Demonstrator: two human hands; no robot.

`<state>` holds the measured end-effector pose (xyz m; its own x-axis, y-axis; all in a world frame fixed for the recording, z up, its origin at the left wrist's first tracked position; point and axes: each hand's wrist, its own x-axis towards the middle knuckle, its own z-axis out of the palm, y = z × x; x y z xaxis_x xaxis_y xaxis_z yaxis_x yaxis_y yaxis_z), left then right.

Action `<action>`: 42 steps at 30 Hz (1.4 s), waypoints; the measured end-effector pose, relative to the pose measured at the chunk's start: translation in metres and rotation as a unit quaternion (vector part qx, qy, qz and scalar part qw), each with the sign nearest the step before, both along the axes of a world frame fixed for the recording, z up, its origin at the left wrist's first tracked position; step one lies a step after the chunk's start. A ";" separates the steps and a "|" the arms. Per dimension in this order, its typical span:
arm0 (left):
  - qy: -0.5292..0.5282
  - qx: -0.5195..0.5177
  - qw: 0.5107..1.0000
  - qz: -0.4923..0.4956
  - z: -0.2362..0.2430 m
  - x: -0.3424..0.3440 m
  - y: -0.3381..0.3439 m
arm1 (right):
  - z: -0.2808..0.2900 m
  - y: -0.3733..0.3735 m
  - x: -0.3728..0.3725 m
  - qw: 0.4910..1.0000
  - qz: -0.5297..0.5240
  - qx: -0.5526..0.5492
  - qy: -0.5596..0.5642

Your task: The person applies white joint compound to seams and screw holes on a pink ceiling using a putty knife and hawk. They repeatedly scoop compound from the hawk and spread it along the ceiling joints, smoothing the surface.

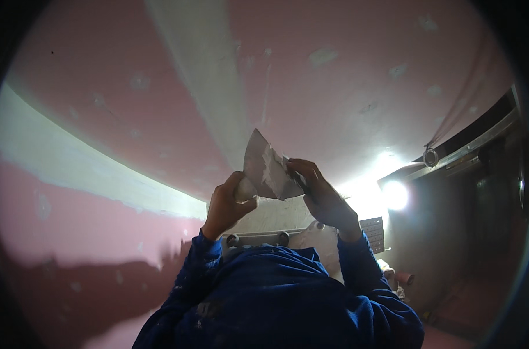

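Note:
Held up in front of my chest is a wide metal putty knife blade (258, 168) smeared with pale compound. My left hand (228, 206) is closed on the pale handle (245, 188) at the blade's left side. My right hand (325, 198) is closed at the blade's right edge on a dark part; I cannot make out whether that is a second knife. Both blue sleeves reach up from the lower edge.
Pink boards (363, 87) with pale filled strips and patches surround me. A bright lamp (395, 195) shines at right, beside a dark slotted panel (370, 238). A coiled cord (430, 157) hangs near a dark opening (485, 244). My feet (283, 237) show below, near a pale floor edge.

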<state>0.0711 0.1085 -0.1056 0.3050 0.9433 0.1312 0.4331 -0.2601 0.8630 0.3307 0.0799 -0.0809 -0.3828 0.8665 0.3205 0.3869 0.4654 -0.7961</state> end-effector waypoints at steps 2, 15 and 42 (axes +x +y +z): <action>-0.029 -0.023 0.999 -0.007 -0.009 0.000 -0.002 | -0.006 0.003 0.007 0.999 -0.005 0.026 -0.041; -0.101 -0.066 0.992 0.045 -0.054 -0.036 0.003 | -0.073 0.010 -0.023 0.894 -0.229 -0.203 0.327; -0.024 -0.118 0.985 0.120 -0.022 -0.072 -0.011 | 0.001 0.043 -0.066 0.881 -0.019 0.286 -0.376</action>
<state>-0.0005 0.0977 -0.1273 0.0680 0.9935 -0.0909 0.4141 0.0548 0.9086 0.2649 0.1225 -0.0798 -0.6472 0.6626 0.3770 0.7290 0.6825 0.0520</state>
